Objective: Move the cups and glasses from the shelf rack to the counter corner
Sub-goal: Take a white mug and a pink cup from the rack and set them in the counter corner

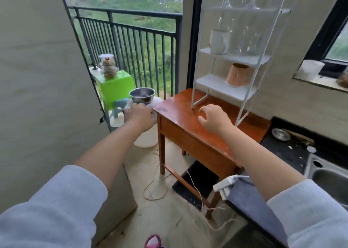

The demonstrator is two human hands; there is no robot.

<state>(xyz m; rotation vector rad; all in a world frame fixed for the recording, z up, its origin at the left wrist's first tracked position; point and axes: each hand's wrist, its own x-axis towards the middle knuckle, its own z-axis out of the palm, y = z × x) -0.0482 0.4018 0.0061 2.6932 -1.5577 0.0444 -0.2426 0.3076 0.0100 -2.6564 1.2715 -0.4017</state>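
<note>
Hands: left hand [139, 116] curled, its grip unclear; right hand [213, 119] loosely spread above wooden table [180, 116]; no legible writing.

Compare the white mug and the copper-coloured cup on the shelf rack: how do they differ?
The white mug stands on the middle shelf; the copper-coloured cup stands one shelf lower. The mug is white and has a handle; no handle shows on the copper-coloured cup. Both stand upright on the shelf rack.

glossy wooden table [180, 116], white metal rack [250, 59], clear glasses [248, 40]
</note>
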